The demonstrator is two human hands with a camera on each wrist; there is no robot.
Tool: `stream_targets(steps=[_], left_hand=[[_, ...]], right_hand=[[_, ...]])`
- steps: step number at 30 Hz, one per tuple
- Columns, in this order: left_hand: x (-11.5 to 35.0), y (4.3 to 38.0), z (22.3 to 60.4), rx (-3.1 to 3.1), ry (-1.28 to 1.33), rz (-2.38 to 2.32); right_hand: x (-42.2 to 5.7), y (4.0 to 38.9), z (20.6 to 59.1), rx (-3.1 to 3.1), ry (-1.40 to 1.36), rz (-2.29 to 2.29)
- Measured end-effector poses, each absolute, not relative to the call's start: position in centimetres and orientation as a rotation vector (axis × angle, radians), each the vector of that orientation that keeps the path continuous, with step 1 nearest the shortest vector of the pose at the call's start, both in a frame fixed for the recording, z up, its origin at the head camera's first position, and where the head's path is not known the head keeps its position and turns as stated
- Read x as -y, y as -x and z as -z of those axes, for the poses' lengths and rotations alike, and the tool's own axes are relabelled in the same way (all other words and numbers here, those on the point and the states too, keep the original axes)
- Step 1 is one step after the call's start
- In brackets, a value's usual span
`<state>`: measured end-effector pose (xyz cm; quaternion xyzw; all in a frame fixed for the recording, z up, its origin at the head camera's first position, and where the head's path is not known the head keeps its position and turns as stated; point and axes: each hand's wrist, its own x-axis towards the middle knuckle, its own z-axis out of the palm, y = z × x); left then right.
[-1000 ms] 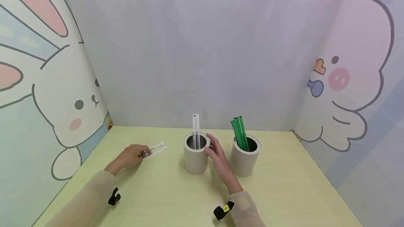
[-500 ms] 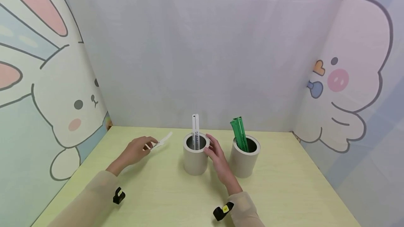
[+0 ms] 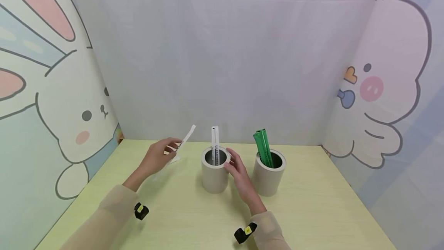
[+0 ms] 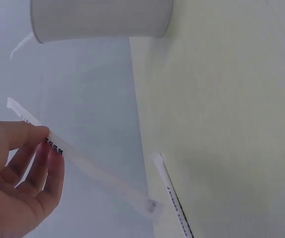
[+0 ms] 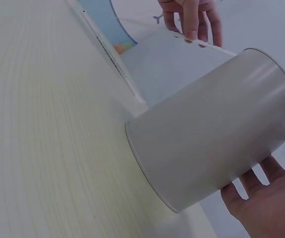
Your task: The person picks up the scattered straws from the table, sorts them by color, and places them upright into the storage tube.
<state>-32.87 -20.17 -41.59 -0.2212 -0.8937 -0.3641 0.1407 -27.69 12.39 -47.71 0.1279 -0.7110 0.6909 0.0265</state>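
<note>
My left hand (image 3: 160, 156) pinches a white paper-wrapped straw (image 3: 187, 136) between thumb and fingers, tilted with its far end up. In the left wrist view, dark print shows on its wrapper beside the fingertips. A second white wrapped straw (image 4: 175, 203) lies on the table below that hand. My right hand (image 3: 243, 178) holds the right side of a light grey cup (image 3: 215, 180), thumb near the rim. Two white wrapped straws (image 3: 215, 142) stand upright inside this cup. The right wrist view shows fingers curved along the cup's wall.
A matching grey cup (image 3: 265, 182) stands just right of my right hand, with several green wrapped sticks (image 3: 263, 146) leaning in it. Everything stands on a pale wood-grain table (image 3: 322, 203). A plain curtain (image 3: 222, 57) closes off the back; cartoon-printed cloths hang at both sides.
My left hand has lifted a white straw off the table, moved up and right toward the held cup, and tilted it steeper. The other straw stays on the table. My right hand keeps its place.
</note>
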Motion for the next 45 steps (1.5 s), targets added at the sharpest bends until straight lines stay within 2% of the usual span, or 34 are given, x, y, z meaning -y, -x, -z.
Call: stream_targets(steps=[16, 30, 37, 45], left_hand=[[15.5, 32.5, 36.7, 2.357, 0.480, 1.401], [11.9, 31.6, 33.0, 1.976, 0.486, 1.817], [10.1, 31.7, 33.3, 1.890, 0.462, 1.882], [8.6, 31.8, 36.0, 1.932, 0.384, 1.939]], right_hand=[[-12.4, 27.7, 47.7, 2.206, -0.394, -2.135], [-12.4, 27.6, 47.6, 2.211, -0.386, -2.134], [-12.4, 27.6, 47.6, 2.206, -0.381, -2.141], [-12.5, 27.7, 47.7, 2.211, -0.387, -2.146]])
